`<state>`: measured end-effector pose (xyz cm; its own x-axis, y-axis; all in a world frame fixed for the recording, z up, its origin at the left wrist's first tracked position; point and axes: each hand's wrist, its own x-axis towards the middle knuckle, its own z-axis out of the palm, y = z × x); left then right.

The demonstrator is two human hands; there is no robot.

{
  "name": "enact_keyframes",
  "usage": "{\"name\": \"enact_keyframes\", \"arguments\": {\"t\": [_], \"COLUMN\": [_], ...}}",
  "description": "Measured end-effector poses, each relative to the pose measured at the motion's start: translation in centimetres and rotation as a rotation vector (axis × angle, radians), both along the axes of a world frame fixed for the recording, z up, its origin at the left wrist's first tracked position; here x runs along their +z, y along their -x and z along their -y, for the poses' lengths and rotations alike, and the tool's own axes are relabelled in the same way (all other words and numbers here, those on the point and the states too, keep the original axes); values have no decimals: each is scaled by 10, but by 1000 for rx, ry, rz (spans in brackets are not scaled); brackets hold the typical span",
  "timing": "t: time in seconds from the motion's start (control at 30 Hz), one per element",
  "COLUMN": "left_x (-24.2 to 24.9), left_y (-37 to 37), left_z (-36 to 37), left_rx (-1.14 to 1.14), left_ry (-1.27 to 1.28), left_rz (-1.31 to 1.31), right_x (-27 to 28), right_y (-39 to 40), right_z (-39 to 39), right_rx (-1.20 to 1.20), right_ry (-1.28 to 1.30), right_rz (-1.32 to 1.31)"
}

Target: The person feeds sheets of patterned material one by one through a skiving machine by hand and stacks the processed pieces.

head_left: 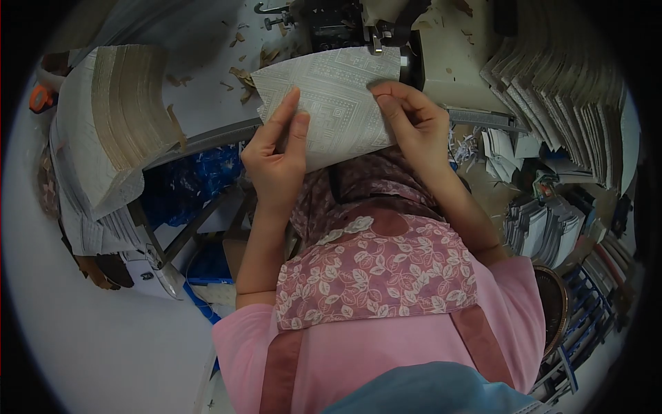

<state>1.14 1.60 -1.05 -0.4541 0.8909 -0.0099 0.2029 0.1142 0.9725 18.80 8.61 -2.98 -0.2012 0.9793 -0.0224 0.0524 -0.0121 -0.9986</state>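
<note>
A light grey fabric piece (pixel 338 103) with a woven geometric pattern is stretched between my two hands, its far edge right at the presser foot (pixel 376 47) of a sewing machine (pixel 334 24). My left hand (pixel 279 148) grips its left side, with thumb and fingers lying along the surface. On the right, my right hand (pixel 417 124) pinches the edge between thumb and forefinger. The near edge of the piece hangs over my lap, above the floral apron (pixel 386 276).
Tall stacks of similar cut pieces stand at left (pixel 131 103) and right (pixel 562 96). Brown scraps (pixel 245 79) litter the machine table (pixel 200 62). Below are a blue plastic bag (pixel 186 183), more bundles (pixel 545 228) and a blue rack (pixel 586 303). An orange object (pixel 41 99) sits far left.
</note>
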Motion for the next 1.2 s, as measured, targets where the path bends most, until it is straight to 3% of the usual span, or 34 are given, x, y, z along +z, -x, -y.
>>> {"name": "enact_keyframes", "arguments": {"t": [0.4,1.1,1.2], "left_x": [0,-2,-7], "left_y": [-18,-72,-81], "left_z": [-12,-41,-45], "left_rx": [-73,-249,-283], "left_ry": [-4,61,-37], "left_rz": [12,222,157], "right_x": [15,22,22], "right_y": [-23,-92,-104], "right_z": [-1,10,16], "right_rx": [-46,-261,-245], "right_ry": [88,-13,-52], "right_rz": [-11,119,176]}}
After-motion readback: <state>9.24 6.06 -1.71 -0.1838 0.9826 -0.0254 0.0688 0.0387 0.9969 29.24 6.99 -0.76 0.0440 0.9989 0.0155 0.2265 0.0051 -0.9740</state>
